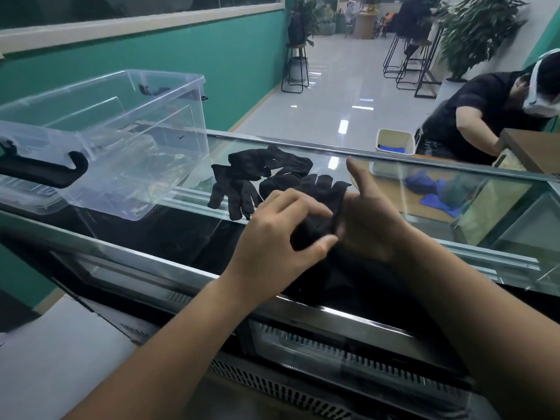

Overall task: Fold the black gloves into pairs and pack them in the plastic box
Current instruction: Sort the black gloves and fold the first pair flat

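Plastic box (121,122): one. Hands: two – left hand (272,234), right hand (374,221). Black gloves (257,177): several (exact count unclear, tangled).

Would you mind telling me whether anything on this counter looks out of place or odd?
Nothing looks spilled or damaged. Only the loose black gloves seem untidy, tangled in a heap on the glass counter beside the plastic box, while the left hand pinches another glove.

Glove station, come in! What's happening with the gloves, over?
Left grip and right grip both hold one black glove, mid-fold. Loose gloves lie beyond, beside the plastic box. Nothing blocking, over.
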Demonstrator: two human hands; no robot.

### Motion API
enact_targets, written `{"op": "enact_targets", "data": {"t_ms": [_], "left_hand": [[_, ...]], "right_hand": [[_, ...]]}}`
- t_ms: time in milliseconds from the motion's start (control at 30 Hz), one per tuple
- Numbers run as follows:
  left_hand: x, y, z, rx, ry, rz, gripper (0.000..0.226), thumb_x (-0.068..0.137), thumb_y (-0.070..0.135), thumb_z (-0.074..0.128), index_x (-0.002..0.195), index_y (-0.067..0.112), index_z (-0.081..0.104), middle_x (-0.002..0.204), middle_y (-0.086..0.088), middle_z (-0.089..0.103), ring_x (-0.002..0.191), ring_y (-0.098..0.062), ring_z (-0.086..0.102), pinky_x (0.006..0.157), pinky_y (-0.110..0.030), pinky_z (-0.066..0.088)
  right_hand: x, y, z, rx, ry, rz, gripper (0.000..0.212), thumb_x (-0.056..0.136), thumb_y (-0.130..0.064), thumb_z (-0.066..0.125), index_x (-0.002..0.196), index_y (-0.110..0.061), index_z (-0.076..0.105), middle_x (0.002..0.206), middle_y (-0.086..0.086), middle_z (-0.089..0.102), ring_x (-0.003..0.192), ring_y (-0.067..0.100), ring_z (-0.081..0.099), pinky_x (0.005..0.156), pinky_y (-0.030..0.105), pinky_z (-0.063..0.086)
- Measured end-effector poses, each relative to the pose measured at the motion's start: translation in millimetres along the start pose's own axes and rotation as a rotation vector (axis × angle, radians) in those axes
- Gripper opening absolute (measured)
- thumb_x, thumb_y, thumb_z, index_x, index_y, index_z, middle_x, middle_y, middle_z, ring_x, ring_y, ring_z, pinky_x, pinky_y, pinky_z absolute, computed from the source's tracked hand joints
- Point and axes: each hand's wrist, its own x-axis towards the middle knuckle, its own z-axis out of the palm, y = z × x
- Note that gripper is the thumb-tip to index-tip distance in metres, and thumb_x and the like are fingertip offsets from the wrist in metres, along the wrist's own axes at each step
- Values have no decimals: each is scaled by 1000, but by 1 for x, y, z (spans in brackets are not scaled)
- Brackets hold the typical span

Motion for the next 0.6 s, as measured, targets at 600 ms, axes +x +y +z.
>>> {"op": "enact_targets", "data": {"t_ms": [600], "left_hand": [[-42,-4,15,227,137,256,9,96,7,78,96,14,84,92,2,74,86,-22,71,81,-39,54]], "right_hand": [[-2,-4,-1,8,123,-2,63,105,-61,47,108,-10,83,118,13,80,105,28,80,77,34,65]]}}
